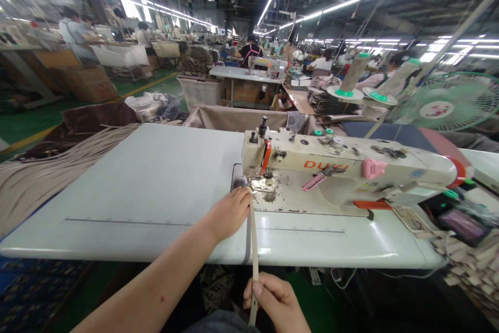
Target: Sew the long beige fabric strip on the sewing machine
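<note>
A narrow beige strap [254,242] runs from the needle area of a white sewing machine [335,177] down over the table's front edge. My left hand [233,211] is closed on the strap's upper part, close beside the presser foot. Below the table edge my right hand [275,299] pinches the same strap between thumb and fingers. A small dark hole or mark shows on the strap near my right thumb. The strap's lower end leaves the frame. The fingertips of my left hand partly hide the strap at the needle.
Many beige strips [58,167] hang over the left side of the white table [175,177]. Pink-handled snips [315,181] rest against the machine. Stacked beige pieces [473,265] lie at the right, below a green fan [436,109]. Other people work at tables farther back.
</note>
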The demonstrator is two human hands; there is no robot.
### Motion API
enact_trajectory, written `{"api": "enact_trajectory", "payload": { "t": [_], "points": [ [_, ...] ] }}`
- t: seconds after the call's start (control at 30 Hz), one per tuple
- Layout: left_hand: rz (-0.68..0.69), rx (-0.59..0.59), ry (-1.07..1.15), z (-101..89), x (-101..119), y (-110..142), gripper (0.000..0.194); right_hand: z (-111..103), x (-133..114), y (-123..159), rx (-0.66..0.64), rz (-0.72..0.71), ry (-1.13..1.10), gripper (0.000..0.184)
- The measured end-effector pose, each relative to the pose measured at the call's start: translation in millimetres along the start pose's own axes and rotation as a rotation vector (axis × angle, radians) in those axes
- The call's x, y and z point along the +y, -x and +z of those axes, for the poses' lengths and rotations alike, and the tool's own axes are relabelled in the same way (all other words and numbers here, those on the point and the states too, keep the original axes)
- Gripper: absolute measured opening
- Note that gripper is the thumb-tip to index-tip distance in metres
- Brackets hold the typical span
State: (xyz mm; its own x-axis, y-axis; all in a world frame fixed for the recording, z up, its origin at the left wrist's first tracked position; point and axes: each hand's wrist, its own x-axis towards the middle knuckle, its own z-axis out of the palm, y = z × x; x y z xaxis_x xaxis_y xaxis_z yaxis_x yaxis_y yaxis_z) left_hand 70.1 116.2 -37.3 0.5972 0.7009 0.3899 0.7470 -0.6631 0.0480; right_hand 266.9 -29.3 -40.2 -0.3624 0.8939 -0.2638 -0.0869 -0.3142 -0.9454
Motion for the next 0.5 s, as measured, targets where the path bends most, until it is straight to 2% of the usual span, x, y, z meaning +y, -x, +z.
{"api": "enact_trajectory", "payload": {
  "t": [0.1, 0.23, 0.33, 0.5],
  "points": [
    [-0.018, 0.001, -0.005, 0.7, 0.6, 1.7, 0.019, -0.9, 0.4, -0.5, -0.030, -0.004, -0.019, 0.042],
    [0.036, -0.038, -0.035, 1.2, 0.0, 4.7, 0.017, -1.8, 1.1, -1.7, -0.053, -0.075, 0.042, 0.040],
    [0.026, -0.035, -0.024, -0.3, 0.1, 5.5, 0.015, -2.0, 0.5, -2.8, -0.022, -0.149, 0.135, 0.037],
    [0.019, -0.013, -0.012, -2.6, 1.7, 5.3, 0.013, 0.1, -1.3, -6.3, 0.062, -0.174, 0.200, 0.031]
  ]
}}
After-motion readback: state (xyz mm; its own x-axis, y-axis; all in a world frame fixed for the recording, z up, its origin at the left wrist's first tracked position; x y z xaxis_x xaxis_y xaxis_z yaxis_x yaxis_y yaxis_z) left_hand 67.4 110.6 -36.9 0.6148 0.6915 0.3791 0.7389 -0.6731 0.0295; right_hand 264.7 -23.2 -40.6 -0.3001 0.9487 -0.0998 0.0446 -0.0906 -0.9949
